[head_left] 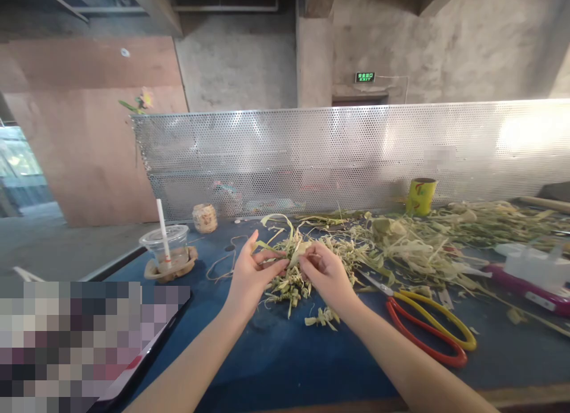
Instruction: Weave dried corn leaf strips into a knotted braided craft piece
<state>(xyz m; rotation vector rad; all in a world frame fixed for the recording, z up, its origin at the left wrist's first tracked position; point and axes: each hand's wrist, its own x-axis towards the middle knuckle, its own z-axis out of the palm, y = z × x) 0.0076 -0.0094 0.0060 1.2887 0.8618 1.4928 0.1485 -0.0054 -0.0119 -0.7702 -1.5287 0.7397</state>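
Note:
Both of my hands meet above a blue table [285, 353] over a small woven bundle of pale green leaf strips [291, 279]. My left hand [252, 273] pinches the strips from the left, thumb raised. From the right, my right hand [325, 273] pinches a pale strip end [299, 252] against the same bundle. The fingers of both hands are closed on the strips. A few cut scraps [321, 318] lie on the table just below my right wrist.
Red and yellow scissors [427, 327] lie right of my right arm. A heap of dried leaf strips [423, 240] spreads to the back right, with a yellow tape roll [421, 196] behind. A plastic cup with a straw [168, 249] and a small jar [205, 218] stand left. A perforated metal screen [312, 157] backs the table.

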